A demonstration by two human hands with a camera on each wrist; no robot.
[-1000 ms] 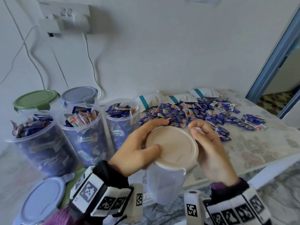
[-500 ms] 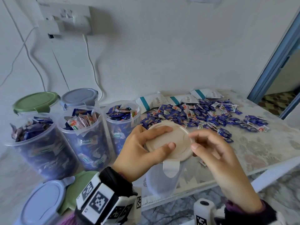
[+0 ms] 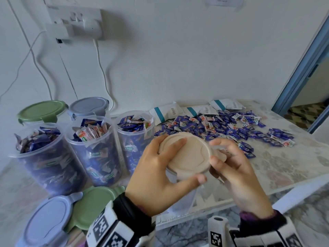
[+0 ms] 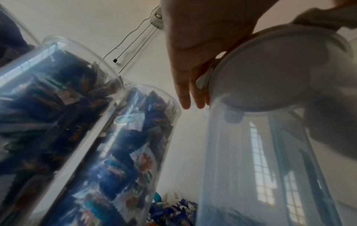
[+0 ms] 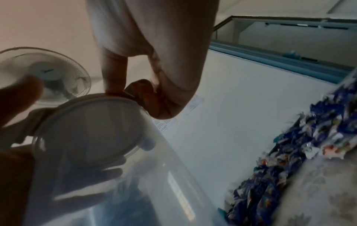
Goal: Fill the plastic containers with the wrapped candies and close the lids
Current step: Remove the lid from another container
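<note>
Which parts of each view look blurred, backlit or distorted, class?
Head view: the left hand and right hand on the round beige lid are slightly motion-blurred, and the wall's lines bow. Left wrist view: the clear empty plastic container is hazy, with window reflections. Right wrist view: the hands are dark against the light and the blue wrapped candies smear.

No legible text; candy wrappers and white packets bear logos, barcodes, unreadable.
</note>
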